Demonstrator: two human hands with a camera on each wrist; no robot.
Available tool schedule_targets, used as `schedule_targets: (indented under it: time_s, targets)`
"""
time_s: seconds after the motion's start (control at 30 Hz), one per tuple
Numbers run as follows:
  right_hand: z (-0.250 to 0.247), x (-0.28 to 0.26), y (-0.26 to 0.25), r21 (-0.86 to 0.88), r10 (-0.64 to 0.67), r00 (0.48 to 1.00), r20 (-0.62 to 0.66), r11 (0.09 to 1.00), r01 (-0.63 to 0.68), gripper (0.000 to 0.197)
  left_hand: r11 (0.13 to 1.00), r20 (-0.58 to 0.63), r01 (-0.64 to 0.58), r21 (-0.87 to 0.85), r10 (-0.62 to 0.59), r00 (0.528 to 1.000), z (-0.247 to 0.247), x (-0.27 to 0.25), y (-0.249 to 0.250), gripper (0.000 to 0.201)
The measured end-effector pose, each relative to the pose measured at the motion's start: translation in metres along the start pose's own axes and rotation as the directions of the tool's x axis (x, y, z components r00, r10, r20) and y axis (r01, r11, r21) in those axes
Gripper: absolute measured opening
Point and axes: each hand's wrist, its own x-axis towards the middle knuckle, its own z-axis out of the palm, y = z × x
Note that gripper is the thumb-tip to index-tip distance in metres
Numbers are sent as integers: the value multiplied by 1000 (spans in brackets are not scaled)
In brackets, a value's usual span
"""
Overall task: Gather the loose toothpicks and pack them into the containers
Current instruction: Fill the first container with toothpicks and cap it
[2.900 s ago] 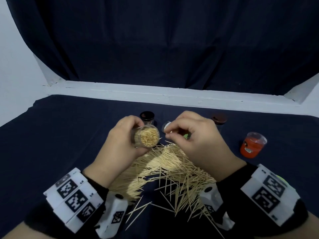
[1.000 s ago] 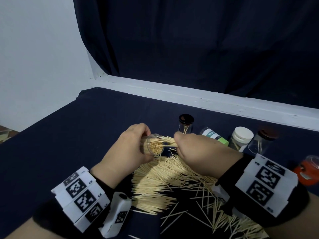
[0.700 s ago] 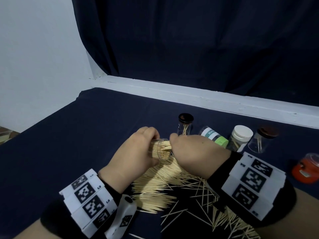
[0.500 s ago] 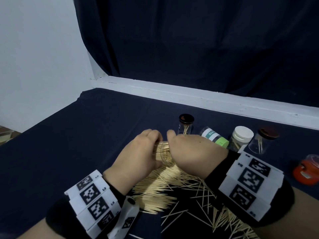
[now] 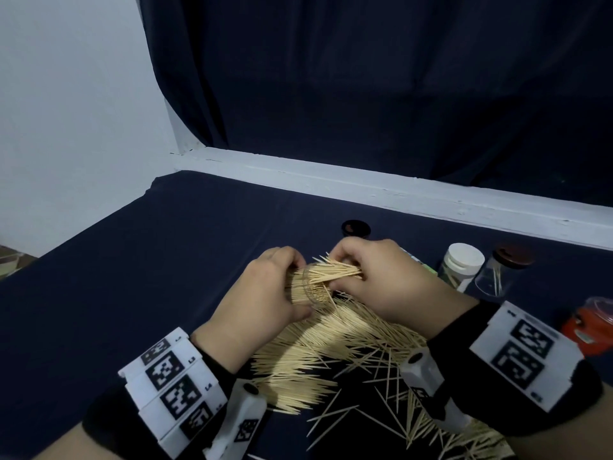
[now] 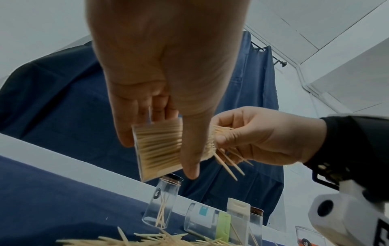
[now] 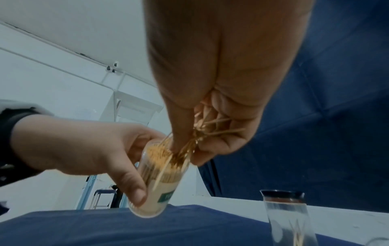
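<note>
We work on a table covered with a dark blue cloth (image 5: 139, 280), with a dark curtain behind it. Our left hand (image 5: 262, 293) is wrapped around a clear container (image 6: 157, 148), held tilted above the cloth, mouth towards the right. It looks already almost full. Our right hand (image 5: 381, 283) pinches a small bundle of toothpicks (image 5: 335, 272) and pushes the tips into the mouth – some of them splay out and miss the opening.

To do this step well, we think the bundle must first be made parallel, so that all tips enter together. The left hand should turn the container more upright and hold it steady. Because the container is so packed, forcing may bend or break the sticks; it is better to slide in fewer at one time, or to take another container.

The big loose pile (image 5: 318, 356) lies on the cloth under and in front of both hands – most of the work remains. A black-capped jar (image 6: 162, 203) with only a few sticks stands just behind, and a white-capped jar (image 5: 461, 267) further to the right.
</note>
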Motion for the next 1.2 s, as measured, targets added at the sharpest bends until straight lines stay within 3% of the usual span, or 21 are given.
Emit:
schedule_targets:
  time_s: [0.1, 0.27, 0.5, 0.63, 0.77, 0.93, 1.2]
  targets:
    - [4, -3, 4, 29, -45, 997, -66, 998, 47, 14, 1000, -9, 5, -9, -5, 1000, 1, 1, 0, 52]
    - [8, -8, 6, -31, -155, 981, -114, 988, 152, 22, 999, -39, 24, -32, -25, 999, 4, 0, 0, 49]
    - [7, -4, -2, -167, -164, 986, 32, 972, 167, 49, 1000, -27, -1, -2, 1, 1000, 6, -2, 7, 52]
    - [5, -3, 4, 14, -92, 994, -56, 996, 93, 42, 1000, -55, 9, 1, -9, 998, 3, -2, 4, 52]
    - [-1, -7, 8, 295, -21, 996, -92, 954, 47, 54, 999, -69, 33, -6, -33, 997, 0, -2, 1, 55]
    - [5, -8, 13, 311, -40, 973, -228, 944, 112, 15, 999, -54, 31, -24, -32, 998, 4, -2, 3, 56]
    - [14, -3, 11, 179, -143, 948, -285, 963, 199, 11, 1000, -30, -17, -18, 17, 999, 9, -5, 6, 57]
